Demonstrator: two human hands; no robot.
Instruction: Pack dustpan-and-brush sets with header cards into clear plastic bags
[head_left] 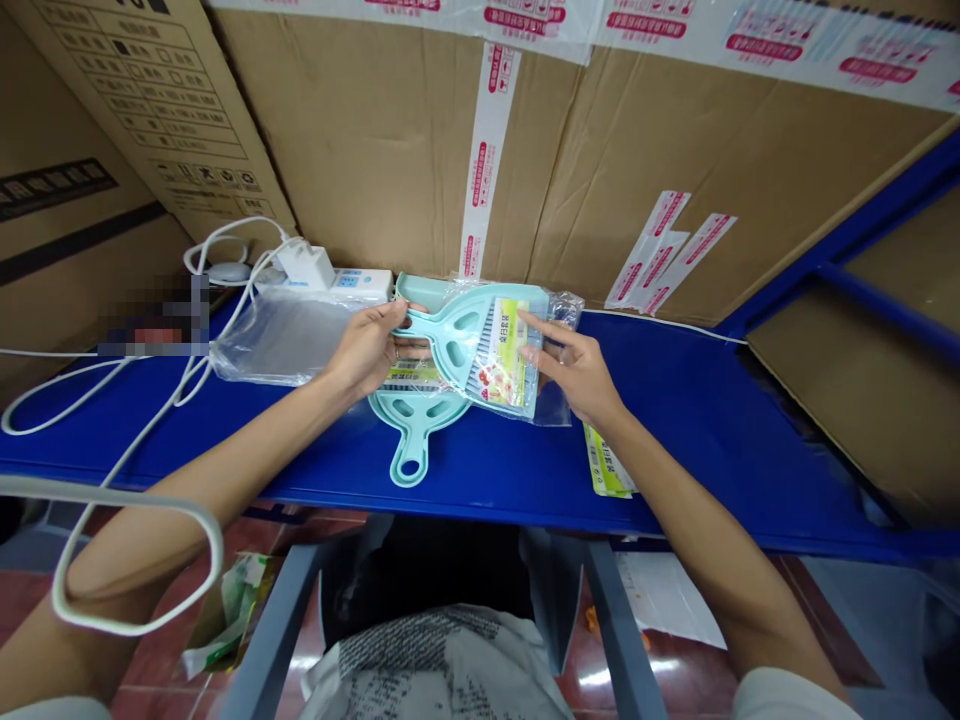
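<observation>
My left hand [365, 350] grips the handle end of a mint-green dustpan set [457, 335], held tilted above the blue table. A yellow-green label card [504, 350] and grey bristles show on its face, under a clear plastic bag. At the wide end, the fingers of my right hand [574, 365] are spread against the bagged edge and card; whether they pinch the film I cannot tell. Beneath lies a second mint-green dustpan [420, 408], its ring handle toward me, partly covered by the held one. Beside my right wrist rests a stack of label cards [606, 465].
Clear plastic bags [281, 335] lie left of my left hand, before a white power strip [364, 283]. White cables [195, 370] loop across the left side. Cardboard boxes [390, 150] wall the back. A blue metal frame [847, 230] rises at right.
</observation>
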